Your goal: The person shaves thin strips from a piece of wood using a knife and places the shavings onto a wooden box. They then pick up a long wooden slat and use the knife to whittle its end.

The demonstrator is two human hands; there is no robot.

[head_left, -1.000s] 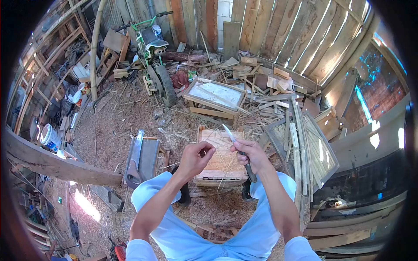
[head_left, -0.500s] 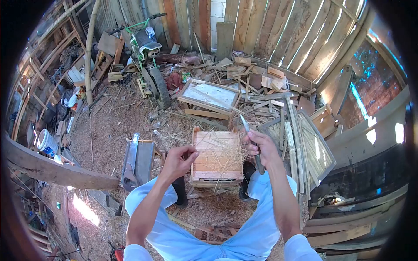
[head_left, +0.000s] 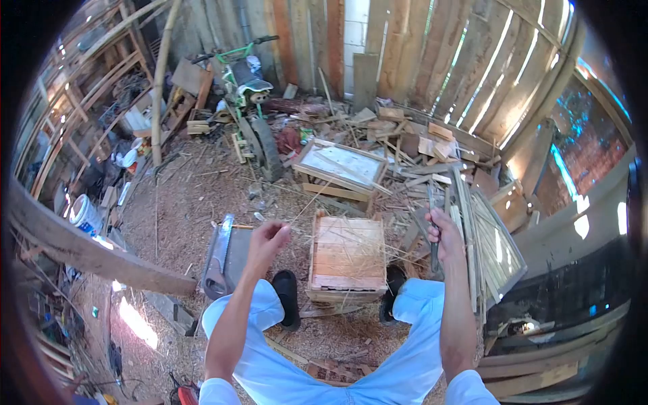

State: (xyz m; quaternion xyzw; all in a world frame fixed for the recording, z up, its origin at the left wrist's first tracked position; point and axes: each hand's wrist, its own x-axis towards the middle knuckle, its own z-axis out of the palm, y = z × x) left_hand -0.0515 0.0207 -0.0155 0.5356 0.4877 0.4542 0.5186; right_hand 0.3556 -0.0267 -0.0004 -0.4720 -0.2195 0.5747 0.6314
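My right hand (head_left: 444,236) is closed around the dark handle of a knife (head_left: 435,255), its blade pointing up and away from me. Raised left of the crate, my left hand (head_left: 270,237) pinches what looks like a thin wooden sliver (head_left: 313,200), stretching up to the right. Between my feet stands a small wooden crate (head_left: 347,277) with a slatted top. Thin shavings (head_left: 351,236) lie scattered over it. A handsaw (head_left: 219,260) rests on a dark-topped box near my left knee.
Ahead lies a framed panel (head_left: 343,165), with heaped wood scraps (head_left: 432,145) behind it. A green motorbike (head_left: 253,88) stands at the back. Long strips and a slatted frame (head_left: 496,236) lean at right. A beam (head_left: 101,246) crosses the left side; sawdust covers the ground.
My hands have moved apart: the left shifted left and the right swung out to the right with the knife. The knife blade now stands more upright. The view has turned slightly left.
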